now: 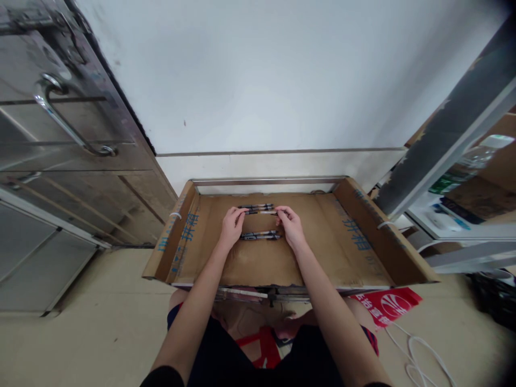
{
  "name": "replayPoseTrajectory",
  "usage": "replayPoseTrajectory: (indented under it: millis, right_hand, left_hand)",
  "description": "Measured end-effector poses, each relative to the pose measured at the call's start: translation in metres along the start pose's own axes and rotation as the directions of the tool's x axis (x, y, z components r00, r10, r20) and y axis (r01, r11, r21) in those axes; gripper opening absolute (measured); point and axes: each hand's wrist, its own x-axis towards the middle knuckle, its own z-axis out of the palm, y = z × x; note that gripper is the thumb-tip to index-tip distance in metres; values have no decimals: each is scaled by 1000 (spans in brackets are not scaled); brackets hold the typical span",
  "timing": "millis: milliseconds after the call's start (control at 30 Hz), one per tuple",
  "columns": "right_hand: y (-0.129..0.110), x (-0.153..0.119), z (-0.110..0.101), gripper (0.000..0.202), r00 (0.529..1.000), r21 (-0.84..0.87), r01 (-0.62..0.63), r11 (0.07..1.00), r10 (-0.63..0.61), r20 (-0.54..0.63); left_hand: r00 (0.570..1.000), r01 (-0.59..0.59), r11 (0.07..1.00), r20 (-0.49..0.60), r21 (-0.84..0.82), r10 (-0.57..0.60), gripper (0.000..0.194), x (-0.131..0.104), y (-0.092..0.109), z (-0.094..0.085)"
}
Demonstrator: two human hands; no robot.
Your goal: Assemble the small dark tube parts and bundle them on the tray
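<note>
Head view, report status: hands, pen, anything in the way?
Left hand and right hand at opposite ends of one pen. Pen above cardboard, crosswise. Close by: far pens just beyond, near pens on the wearer's side.

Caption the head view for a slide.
Left hand and right hand pinch a pen, or its parts, between two groups of pens on brown cardboard.

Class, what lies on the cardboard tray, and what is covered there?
On the cardboard tray: near pens and far pens. The left hand, right hand and forearms hide whatever is beneath.
</note>
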Motion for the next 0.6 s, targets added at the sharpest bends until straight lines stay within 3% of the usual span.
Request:
replayPoseTrajectory:
  millis: [233,433,600]
  right_hand:
    - [-1,-3,1,30,994,3,-54,999,53,95]
    - [2,-2,-2,33,991,30,-72,997,68,119]
    - [-1,-2,0,35,990,18,-77,997,74,124]
  left_hand:
    - [999,-13,995,31,-99,16,22,0,0,2]
    - [981,184,924,3,-335,-195,21,3,-8,4]
    - [949,303,865,38,-400,-314,23,4,-5,2]
